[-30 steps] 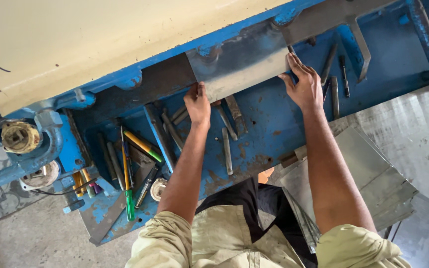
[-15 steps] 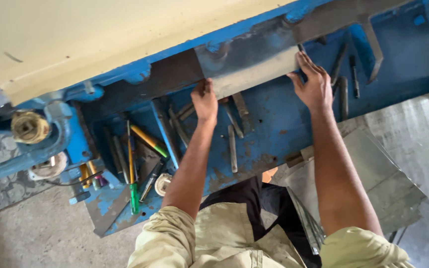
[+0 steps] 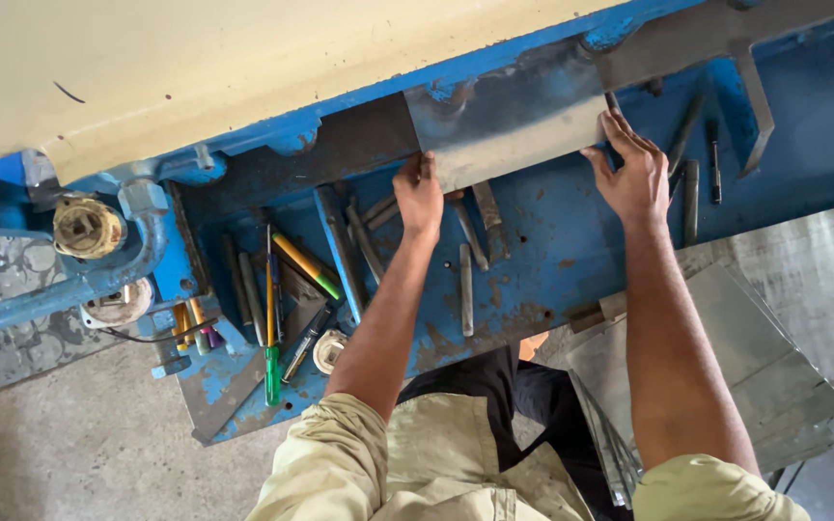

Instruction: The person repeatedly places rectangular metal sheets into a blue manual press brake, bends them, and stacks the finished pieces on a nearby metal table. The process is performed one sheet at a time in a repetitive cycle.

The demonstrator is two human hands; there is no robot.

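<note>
Blue machine worktop fills my view. My left hand pinches the metal sheet at its lower left corner, my right hand lies open-fingered on its right edge at one o'clock; I judge positioning underway. Loose tools lie at eight o'clock.

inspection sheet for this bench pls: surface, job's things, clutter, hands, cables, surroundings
Surface: blue machine bed, paint worn, rust patches.
Job's things: grey metal sheet lying under the machine's edge.
Clutter: metal bars, green-handled screwdriver, yellow marker.
Hands: left hand on the sheet's left end, right hand on its right end.
Cables: black cable at left.
Surroundings: stacked metal sheets at right, concrete floor.
</note>
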